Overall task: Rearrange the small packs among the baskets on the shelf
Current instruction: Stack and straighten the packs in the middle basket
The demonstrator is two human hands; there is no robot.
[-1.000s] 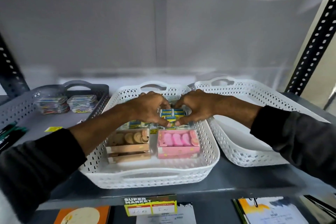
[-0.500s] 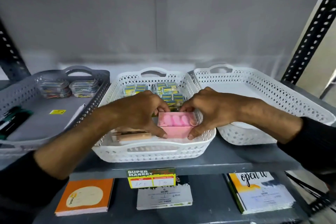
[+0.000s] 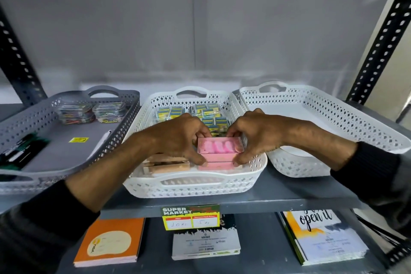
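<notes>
A stack of pink packs (image 3: 219, 151) sits at the front right of the middle white basket (image 3: 191, 187). My left hand (image 3: 178, 135) grips its left end and my right hand (image 3: 251, 133) grips its right end, thumbs low on the front. Tan packs (image 3: 169, 165) lie just left of the pink ones, partly under my left wrist. Small blue-and-yellow packs (image 3: 209, 113) fill the back of this basket. The grey basket (image 3: 44, 169) on the left holds clear packs of coloured clips (image 3: 89, 112). The right white basket (image 3: 333, 127) shows nothing inside.
The baskets stand side by side on a grey metal shelf (image 3: 289, 198) with a price label (image 3: 191, 217) on its front lip. Dark pens (image 3: 20, 151) lie in the grey basket. Notebooks (image 3: 109, 242) lie on the shelf below. Perforated uprights (image 3: 378, 42) frame both sides.
Both hands left the blue-and-yellow packs at the back and came forward onto the pink packs. In the last half second the grip has held, with the pink stack slightly raised.
</notes>
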